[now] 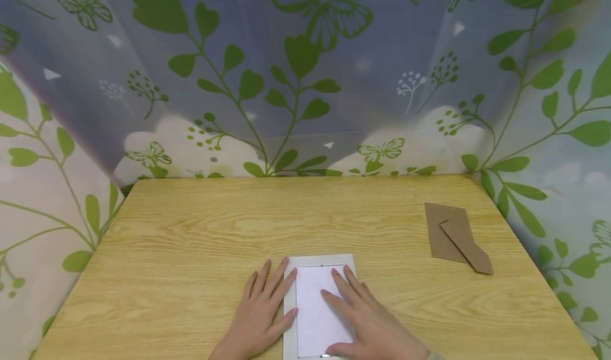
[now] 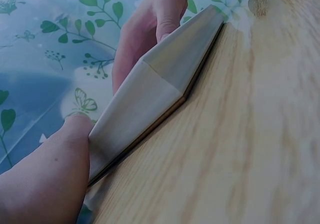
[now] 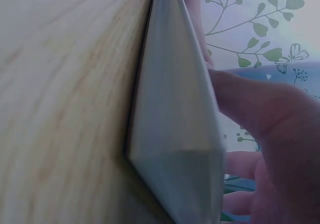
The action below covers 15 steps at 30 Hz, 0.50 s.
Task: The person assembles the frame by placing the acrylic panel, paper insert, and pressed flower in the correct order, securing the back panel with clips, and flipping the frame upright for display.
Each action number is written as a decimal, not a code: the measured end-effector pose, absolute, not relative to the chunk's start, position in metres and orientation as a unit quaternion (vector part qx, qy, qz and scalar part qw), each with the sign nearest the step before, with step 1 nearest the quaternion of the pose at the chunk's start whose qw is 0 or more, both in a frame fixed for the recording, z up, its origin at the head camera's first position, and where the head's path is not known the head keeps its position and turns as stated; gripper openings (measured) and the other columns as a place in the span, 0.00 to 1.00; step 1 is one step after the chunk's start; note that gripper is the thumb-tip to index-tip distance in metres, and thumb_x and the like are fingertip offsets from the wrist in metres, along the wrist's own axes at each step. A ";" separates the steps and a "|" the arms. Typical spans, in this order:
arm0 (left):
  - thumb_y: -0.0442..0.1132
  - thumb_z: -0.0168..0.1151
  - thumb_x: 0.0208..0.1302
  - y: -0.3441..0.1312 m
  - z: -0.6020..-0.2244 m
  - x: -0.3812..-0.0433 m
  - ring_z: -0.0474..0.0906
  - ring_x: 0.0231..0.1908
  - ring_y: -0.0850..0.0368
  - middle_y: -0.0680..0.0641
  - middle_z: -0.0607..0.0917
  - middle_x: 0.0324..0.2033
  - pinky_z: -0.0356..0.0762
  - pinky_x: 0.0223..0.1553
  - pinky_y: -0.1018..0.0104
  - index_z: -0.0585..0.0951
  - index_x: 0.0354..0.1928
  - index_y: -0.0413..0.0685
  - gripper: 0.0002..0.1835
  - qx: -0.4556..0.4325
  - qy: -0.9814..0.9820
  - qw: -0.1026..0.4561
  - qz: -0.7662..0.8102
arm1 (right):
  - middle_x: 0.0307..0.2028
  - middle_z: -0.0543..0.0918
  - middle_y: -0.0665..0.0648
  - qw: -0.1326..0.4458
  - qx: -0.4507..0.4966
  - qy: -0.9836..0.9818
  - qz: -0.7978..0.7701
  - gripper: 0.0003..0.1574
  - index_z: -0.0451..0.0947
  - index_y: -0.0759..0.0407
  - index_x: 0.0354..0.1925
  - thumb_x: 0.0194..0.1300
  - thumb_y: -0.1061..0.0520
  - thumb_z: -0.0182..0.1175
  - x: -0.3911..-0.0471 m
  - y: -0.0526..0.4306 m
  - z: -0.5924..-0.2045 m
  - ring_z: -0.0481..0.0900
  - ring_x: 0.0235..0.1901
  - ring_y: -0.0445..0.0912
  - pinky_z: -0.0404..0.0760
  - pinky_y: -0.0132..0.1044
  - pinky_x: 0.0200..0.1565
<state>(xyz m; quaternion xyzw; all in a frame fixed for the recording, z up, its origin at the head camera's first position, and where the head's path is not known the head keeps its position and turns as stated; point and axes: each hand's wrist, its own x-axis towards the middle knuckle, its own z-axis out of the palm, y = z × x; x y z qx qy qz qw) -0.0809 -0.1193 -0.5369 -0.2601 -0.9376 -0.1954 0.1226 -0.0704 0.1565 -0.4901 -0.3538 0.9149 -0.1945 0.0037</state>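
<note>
A light-coloured picture frame (image 1: 289, 344) lies on the table near its front edge, with a white sheet of paper (image 1: 317, 307) set in its recess. My left hand (image 1: 262, 307) rests along the frame's left side, fingers extended and the thumb reaching over to the paper's edge. Spread over the right side is my right hand (image 1: 365, 315), its fingertips on the paper and by the top right corner of the recess. That hand hides much of the frame's right edge. Both wrist views show the frame's pale sloping sides (image 2: 135, 109) with a dark line beneath.
A brown cardboard frame back (image 1: 448, 238) with its stand leg (image 1: 470, 248) folded out at an angle lies at the right of the wood-grain table (image 1: 191, 233). Leaf-and-butterfly patterned cloth (image 1: 363, 100) hangs along the table's back and both sides.
</note>
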 end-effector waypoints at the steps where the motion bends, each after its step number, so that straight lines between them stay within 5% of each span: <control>1: 0.61 0.48 0.71 -0.119 -0.536 -0.081 0.48 0.74 0.34 0.50 0.51 0.78 0.52 0.63 0.29 0.59 0.77 0.58 0.36 -0.261 -0.938 0.123 -0.195 | 0.76 0.52 0.66 0.003 -0.355 0.915 -0.193 0.55 0.66 0.54 0.72 0.59 0.22 0.56 -0.071 0.157 -0.490 0.48 0.74 0.66 0.68 0.65 0.59; 15: 0.61 0.47 0.71 -0.119 -0.539 -0.082 0.47 0.74 0.35 0.51 0.50 0.78 0.51 0.64 0.30 0.57 0.78 0.60 0.36 -0.261 -0.938 0.119 -0.194 | 0.67 0.72 0.61 -0.120 -0.346 0.898 -0.243 0.31 0.77 0.55 0.61 0.65 0.43 0.66 -0.101 0.183 -0.480 0.74 0.62 0.57 0.78 0.57 0.53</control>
